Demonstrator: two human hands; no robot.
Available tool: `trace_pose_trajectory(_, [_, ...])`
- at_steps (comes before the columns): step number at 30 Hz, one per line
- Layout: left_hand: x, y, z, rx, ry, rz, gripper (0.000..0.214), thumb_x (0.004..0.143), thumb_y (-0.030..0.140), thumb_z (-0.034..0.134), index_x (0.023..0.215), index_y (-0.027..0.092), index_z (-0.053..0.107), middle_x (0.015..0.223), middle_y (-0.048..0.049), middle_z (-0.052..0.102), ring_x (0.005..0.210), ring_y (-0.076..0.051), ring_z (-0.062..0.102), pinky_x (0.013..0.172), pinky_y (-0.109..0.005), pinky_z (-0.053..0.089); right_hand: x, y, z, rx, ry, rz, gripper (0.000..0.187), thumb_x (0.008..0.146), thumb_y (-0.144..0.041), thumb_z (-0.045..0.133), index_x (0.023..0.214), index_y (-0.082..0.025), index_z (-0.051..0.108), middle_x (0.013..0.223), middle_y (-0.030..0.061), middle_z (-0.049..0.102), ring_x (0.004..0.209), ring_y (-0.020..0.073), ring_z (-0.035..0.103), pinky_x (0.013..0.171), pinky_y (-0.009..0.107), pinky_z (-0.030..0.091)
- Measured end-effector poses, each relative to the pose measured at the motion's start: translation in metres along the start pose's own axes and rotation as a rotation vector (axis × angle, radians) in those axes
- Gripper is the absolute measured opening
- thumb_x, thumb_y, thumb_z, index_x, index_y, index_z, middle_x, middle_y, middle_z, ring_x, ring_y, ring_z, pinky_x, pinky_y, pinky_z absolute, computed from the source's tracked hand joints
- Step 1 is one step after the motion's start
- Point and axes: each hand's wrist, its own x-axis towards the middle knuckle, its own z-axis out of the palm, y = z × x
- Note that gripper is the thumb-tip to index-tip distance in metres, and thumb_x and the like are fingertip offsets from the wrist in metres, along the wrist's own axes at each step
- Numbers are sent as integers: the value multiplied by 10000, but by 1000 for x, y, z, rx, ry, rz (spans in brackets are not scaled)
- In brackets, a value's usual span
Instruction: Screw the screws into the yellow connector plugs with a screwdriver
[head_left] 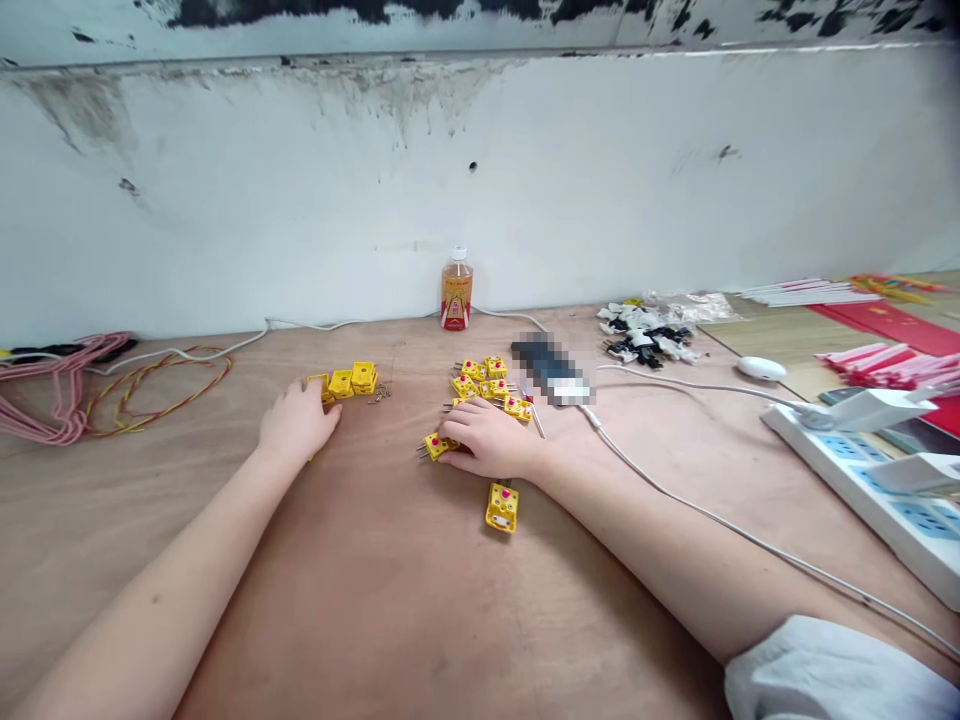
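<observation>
My left hand [296,420] is closed over the end of a row of yellow plastic covers [341,383], its fingertips mostly hidden. A sliver of yellow also shows beneath the palm. Beside that row lies a small pile of screws [382,392]. My right hand [486,440] grips a yellow two-pin thermocouple plug [433,446] with a red dot, its pins pointing left. Several similar yellow plugs [493,388] sit just beyond that hand, partly covered by it. Nearer to me, a single yellow plug [502,508] rests on the wooden table with its pins facing away.
A drink bottle [457,292] stands against the wall. Right of the plugs are a phone [551,368] with a white cable, black and white small parts [651,335] and a power strip [862,480]. Pink hangers [56,390] and a twisted wire [161,385] lie at left.
</observation>
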Motion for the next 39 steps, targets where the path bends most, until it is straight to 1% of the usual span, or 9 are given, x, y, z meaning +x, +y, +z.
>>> trace_pose_trajectory(5, [4,-4,10,-66,22,-30,491,994,450,475,1361,151,605,1281,-211,693,1139,-402,679,862,-476,565,0,-1,0,7,7,9,206,1000,-391,663,1004,-186,676,996,91,712,936,239,632,867,345,424])
trace_pose_trajectory(11, [5,-7,9,-55,90,-13,426,998,415,463,1228,138,692,1176,-212,729,1096,-403,692,844,-480,565,1,0,1,-6,-5,3,248,1022,-420,627,974,-180,664,973,93,707,895,229,621,850,338,419])
trace_pose_trajectory(16, [9,-17,1,-102,228,-7,386,971,389,494,1174,140,709,1157,-216,739,1060,-414,697,847,-514,562,2,0,1,-5,-1,-1,253,1023,-428,622,967,-185,664,974,91,707,901,228,618,852,339,415])
trace_pose_trajectory(21, [-3,1,-5,-381,416,205,281,936,363,538,1053,161,695,1085,-160,751,1033,-347,700,947,-480,543,2,-1,-1,-20,-8,10,228,1010,-398,650,946,-179,659,963,84,706,902,224,620,850,335,413])
trace_pose_trajectory(25, [-36,44,5,-683,338,428,257,964,414,559,1069,207,669,1098,-104,754,981,-271,709,926,-413,555,0,1,1,-46,5,-5,281,1002,-435,662,890,-177,655,925,78,695,855,219,602,819,330,401])
trace_pose_trajectory(27, [-54,63,14,-801,282,440,257,980,423,570,1111,216,646,1113,-98,744,1045,-269,706,957,-415,542,-1,3,3,-53,20,-23,331,991,-491,666,880,-180,658,910,76,690,839,220,589,814,331,396])
trace_pose_trajectory(29, [-66,75,22,-998,187,391,330,1049,403,464,1308,221,559,1144,-94,733,1083,-243,713,969,-407,542,-1,4,5,-54,39,-31,406,956,-575,683,866,-180,658,885,72,684,819,221,576,813,334,398])
trace_pose_trajectory(33, [-71,82,30,-1223,68,337,446,1080,376,396,1506,249,440,1176,-90,707,1132,-214,698,1059,-416,507,-1,5,5,-49,68,-33,491,921,-665,672,861,-178,663,871,73,678,819,227,569,817,340,405])
trace_pose_trajectory(39, [-63,75,36,-1445,-61,237,386,1045,483,480,1355,258,528,1193,-95,713,1165,-237,674,1051,-429,510,-1,5,3,-29,58,-53,399,985,-558,642,900,-170,680,906,86,695,863,231,588,842,353,417])
